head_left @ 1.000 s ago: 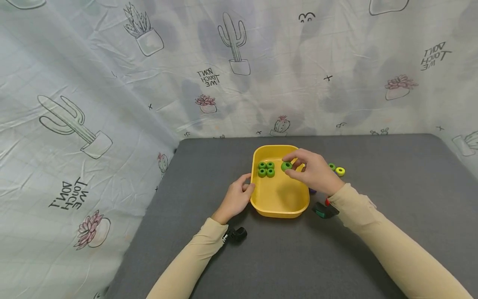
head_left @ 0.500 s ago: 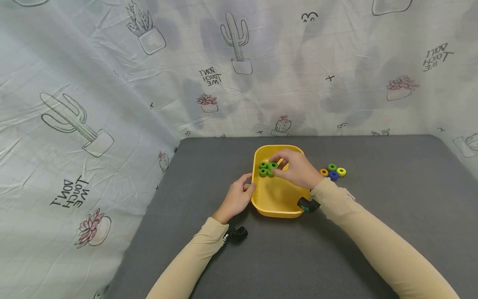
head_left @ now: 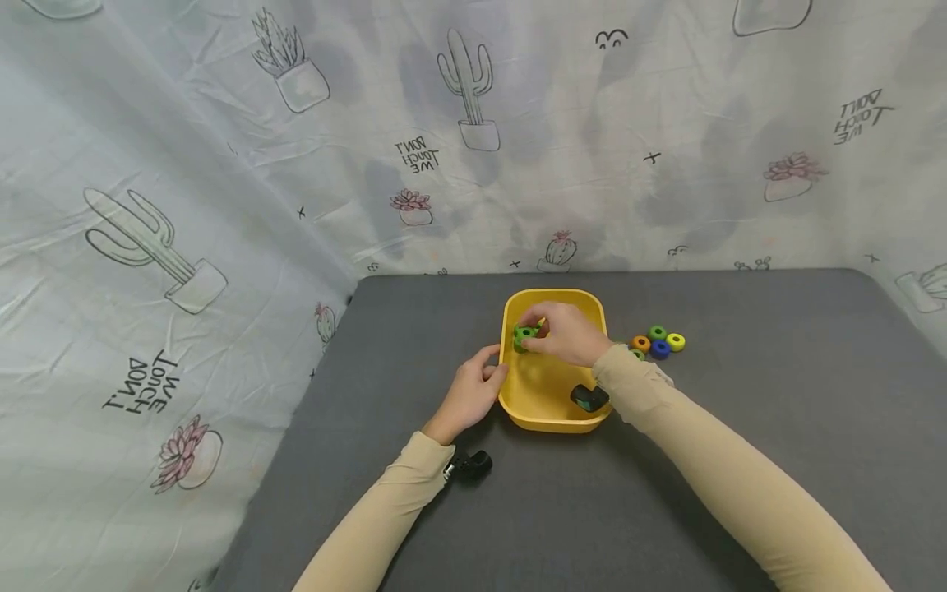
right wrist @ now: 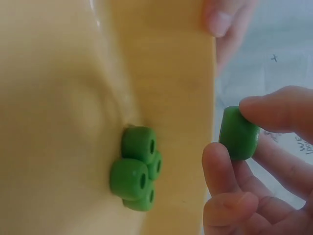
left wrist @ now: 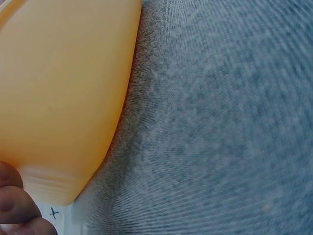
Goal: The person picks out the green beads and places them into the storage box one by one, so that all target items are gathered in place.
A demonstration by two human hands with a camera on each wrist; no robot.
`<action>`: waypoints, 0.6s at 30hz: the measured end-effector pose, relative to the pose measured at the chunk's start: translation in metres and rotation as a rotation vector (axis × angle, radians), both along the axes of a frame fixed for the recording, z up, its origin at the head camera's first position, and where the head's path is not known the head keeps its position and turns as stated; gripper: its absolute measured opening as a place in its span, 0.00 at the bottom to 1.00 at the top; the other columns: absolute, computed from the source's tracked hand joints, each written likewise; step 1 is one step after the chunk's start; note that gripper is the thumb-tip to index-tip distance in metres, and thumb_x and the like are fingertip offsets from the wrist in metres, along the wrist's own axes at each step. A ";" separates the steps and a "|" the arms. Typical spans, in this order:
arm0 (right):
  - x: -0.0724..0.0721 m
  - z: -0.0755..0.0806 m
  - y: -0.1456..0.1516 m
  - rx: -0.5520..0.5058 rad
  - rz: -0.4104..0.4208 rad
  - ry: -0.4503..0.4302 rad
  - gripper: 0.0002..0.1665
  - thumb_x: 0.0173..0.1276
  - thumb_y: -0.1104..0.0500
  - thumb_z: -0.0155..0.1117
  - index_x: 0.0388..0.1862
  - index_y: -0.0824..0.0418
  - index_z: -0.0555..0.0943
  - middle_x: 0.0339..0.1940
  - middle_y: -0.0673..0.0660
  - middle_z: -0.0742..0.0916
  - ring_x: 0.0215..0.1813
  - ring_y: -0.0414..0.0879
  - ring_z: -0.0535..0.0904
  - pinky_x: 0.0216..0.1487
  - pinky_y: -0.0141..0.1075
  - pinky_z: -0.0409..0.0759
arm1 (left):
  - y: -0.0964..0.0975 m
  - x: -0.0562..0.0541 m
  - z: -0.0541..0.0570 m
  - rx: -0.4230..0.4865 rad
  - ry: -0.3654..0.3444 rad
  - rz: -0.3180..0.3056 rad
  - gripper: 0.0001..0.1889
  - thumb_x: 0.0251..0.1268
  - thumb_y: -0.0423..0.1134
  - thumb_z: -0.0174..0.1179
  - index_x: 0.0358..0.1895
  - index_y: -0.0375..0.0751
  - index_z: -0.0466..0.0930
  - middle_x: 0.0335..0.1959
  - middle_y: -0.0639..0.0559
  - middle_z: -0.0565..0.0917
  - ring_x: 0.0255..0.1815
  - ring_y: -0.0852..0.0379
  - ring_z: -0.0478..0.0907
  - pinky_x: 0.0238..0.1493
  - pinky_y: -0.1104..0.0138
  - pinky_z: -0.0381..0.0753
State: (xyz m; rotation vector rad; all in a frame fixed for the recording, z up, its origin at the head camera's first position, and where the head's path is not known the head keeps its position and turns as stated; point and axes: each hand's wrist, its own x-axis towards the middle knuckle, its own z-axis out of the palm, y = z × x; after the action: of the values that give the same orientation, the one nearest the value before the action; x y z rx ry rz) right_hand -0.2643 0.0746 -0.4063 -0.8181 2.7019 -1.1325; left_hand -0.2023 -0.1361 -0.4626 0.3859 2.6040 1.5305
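Note:
A yellow plastic bin (head_left: 547,423) stands on the dark grey table. My left hand (head_left: 471,386) holds its left rim; in the right wrist view the thumb (right wrist: 220,22) lies on the inner side of the wall, with fingers outside. My right hand (head_left: 568,333) pinches a green bead (right wrist: 239,133) with a hole, between thumb and fingertips, over the bin's far left part. Several green beads (right wrist: 129,178) sit close together on the bin floor beneath it, partly hidden by the hand in the head view. The left wrist view shows the bin's outer wall (left wrist: 63,88).
Right of the bin lie loose beads: an orange bead (head_left: 640,344), a blue bead (head_left: 660,350), a yellow bead (head_left: 676,341) and a green bead (head_left: 657,332). Another green bead (head_left: 637,354) is partly covered by the right sleeve. A printed curtain (head_left: 473,197) hangs behind the table.
The right hand has carried the green bead leftward from the bin's middle to over the grouped green beads. The left hand has stayed at the rim.

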 end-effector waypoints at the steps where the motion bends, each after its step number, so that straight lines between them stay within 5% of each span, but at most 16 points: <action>1: -0.001 -0.001 -0.002 0.008 0.000 -0.007 0.15 0.69 0.62 0.73 0.54 0.63 0.87 0.49 0.59 0.89 0.43 0.51 0.86 0.51 0.46 0.84 | 0.000 0.000 0.000 0.001 0.003 0.000 0.23 0.83 0.37 0.51 0.75 0.34 0.68 0.20 0.53 0.77 0.15 0.61 0.67 0.21 0.69 0.65; 18: -0.008 -0.024 -0.016 0.130 0.032 0.005 0.12 0.67 0.63 0.76 0.48 0.61 0.88 0.45 0.57 0.89 0.49 0.51 0.83 0.57 0.47 0.82 | 0.000 -0.001 -0.001 0.005 -0.004 0.005 0.24 0.83 0.39 0.51 0.75 0.36 0.69 0.21 0.52 0.79 0.17 0.61 0.68 0.22 0.70 0.65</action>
State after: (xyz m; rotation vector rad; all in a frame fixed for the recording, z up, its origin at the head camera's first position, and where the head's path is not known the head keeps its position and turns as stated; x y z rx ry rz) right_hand -0.2719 0.0585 -0.4304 -0.8424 2.7219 -0.9386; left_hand -0.2037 -0.1363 -0.4637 0.3768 2.6005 1.5374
